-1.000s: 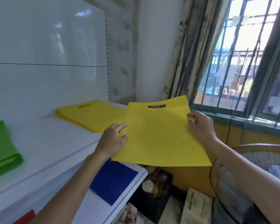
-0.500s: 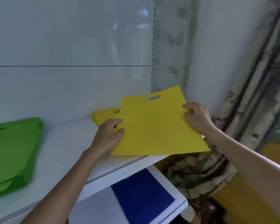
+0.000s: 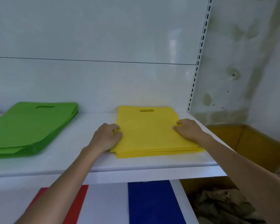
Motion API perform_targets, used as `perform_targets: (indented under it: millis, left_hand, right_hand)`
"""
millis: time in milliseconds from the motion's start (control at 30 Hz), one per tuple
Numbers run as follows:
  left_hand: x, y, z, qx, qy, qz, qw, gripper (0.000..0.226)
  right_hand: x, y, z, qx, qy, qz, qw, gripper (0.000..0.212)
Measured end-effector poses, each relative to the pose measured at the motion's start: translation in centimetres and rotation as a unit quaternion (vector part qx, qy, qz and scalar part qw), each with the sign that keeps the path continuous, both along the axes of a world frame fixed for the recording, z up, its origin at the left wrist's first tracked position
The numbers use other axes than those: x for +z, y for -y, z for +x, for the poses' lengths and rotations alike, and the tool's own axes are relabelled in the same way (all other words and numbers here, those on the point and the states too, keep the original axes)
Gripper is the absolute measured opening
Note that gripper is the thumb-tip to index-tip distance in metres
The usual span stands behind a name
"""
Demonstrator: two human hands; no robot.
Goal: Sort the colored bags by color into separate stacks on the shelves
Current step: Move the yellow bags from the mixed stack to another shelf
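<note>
The yellow bag point(image 3: 145, 126) lies flat on top of the yellow stack point(image 3: 158, 151) on the right part of the upper white shelf point(image 3: 90, 160). My left hand point(image 3: 106, 137) pinches the bag's left edge with curled fingers. On the bag's right edge my right hand point(image 3: 187, 130) holds it, fingers bent and tips on the top face. A green stack point(image 3: 27, 126) sits on the same shelf to the left. On the lower shelf lie a red bag point(image 3: 80, 201) and a blue bag point(image 3: 152, 202), partly hidden by the upper shelf and my left arm.
The white back panel point(image 3: 94, 81) closes the shelf behind the stacks. A slotted upright point(image 3: 199, 52) marks its right end. Beyond it is a stained wall point(image 3: 242, 62), with a cardboard box point(image 3: 252, 143) and crumpled fabric point(image 3: 220, 206) below.
Both hands carried the yellow bag left and down from in front of the window onto the yellow stack. It now lies flat there, and the view has turned towards the shelf.
</note>
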State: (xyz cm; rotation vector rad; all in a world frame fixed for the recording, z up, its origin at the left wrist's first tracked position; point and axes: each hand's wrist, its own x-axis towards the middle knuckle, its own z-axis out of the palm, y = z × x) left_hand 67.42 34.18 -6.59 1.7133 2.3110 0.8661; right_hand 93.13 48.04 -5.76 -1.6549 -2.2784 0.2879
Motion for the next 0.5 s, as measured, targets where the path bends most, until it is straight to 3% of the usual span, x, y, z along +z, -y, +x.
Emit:
perform_targets:
  millis: [200,333,400,500]
  left_hand:
    - [0.2,-0.8,2.3,0.022,-0.036,0.004,0.999,0.036]
    - [0.3,-1.0,2.6,0.048,-0.072,-0.013,0.996,0.036]
    - [0.7,-0.4,2.0,0.073,-0.071,0.004,0.995,0.034]
    - [1.9,1.6,0.1,0.105,-0.07,0.071,0.989,0.029]
  right_hand:
    - [0.7,-0.4,1.5,0.038,-0.045,-0.025,0.998,0.044]
    - [1.1,-0.3,1.4,0.061,0.035,-0.054,0.996,0.045]
    - [2.0,-0.1,0.7,0.055,0.043,-0.019,0.997,0.045]
    - [3.4,1.0,-2.0,0.088,-0.077,0.091,0.989,0.043]
